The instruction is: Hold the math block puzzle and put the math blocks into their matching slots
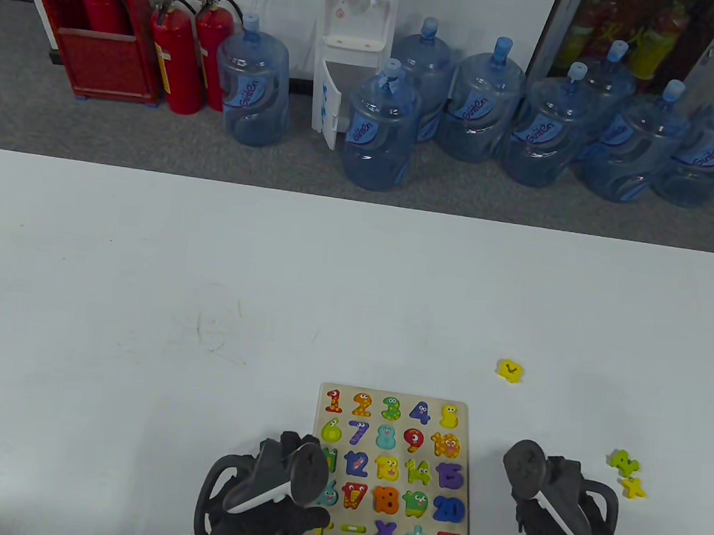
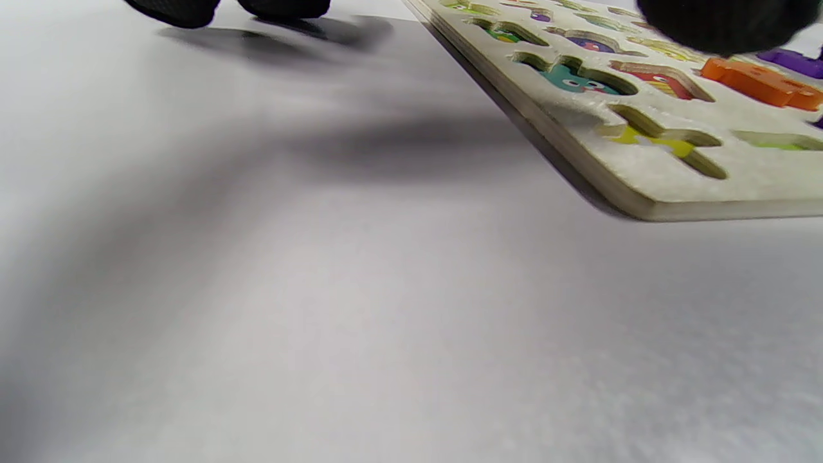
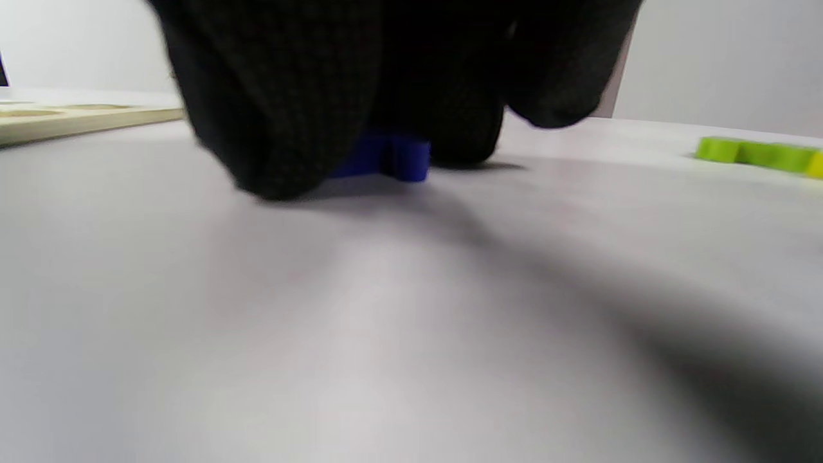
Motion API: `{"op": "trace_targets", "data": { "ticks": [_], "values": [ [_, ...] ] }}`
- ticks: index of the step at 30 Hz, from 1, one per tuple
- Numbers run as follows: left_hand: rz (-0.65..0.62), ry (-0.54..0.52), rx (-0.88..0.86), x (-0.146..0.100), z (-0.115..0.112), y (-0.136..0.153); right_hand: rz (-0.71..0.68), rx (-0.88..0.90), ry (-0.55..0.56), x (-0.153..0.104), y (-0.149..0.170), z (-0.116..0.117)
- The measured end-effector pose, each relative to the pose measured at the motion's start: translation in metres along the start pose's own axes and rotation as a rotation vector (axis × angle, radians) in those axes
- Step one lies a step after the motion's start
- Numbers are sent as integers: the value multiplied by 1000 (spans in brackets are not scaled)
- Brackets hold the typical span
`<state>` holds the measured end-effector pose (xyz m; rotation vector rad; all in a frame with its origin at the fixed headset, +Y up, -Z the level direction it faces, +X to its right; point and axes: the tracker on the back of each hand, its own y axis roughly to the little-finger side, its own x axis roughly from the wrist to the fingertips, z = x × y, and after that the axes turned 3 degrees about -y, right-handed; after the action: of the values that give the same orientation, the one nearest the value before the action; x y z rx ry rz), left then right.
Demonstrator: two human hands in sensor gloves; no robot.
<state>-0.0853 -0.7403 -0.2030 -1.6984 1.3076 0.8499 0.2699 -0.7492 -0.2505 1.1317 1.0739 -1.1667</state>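
White table [image 1: 143, 259]; pale puzzle board [image 1: 466, 473], colourful numbers; right hand [image 3: 386, 83] pinching blue block [image 3: 392, 157].

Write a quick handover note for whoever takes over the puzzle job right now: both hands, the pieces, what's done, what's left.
Left hand: rests on the puzzle board at its near-left corner, steadying it.
Right hand: down on the table right of the board, fingers closed around a blue block that sits on the table.
Loose: a yellow block beyond the board's far-right corner; a green block and another yellow block right of the right hand.
Done: most slots look filled.
Left: the near-left slot looks empty; seat the blue block and the three loose ones.
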Motion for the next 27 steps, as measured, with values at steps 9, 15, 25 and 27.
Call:
{"op": "trace_targets", "data": {
  "ticks": [9,15,25,27],
  "values": [
    [-3,0,0,0,0,0,-91,14,38,-10,-10,-10],
    [-5,1,2,0,-1,0,-52,-19,104,-16,-17,-16],
    [-4,2,0,0,-1,0,-23,-53,-17,-9,-17,0],
    [-4,3,0,-1,-1,0,-47,-79,-9,-11,-20,0]
  ]
}}
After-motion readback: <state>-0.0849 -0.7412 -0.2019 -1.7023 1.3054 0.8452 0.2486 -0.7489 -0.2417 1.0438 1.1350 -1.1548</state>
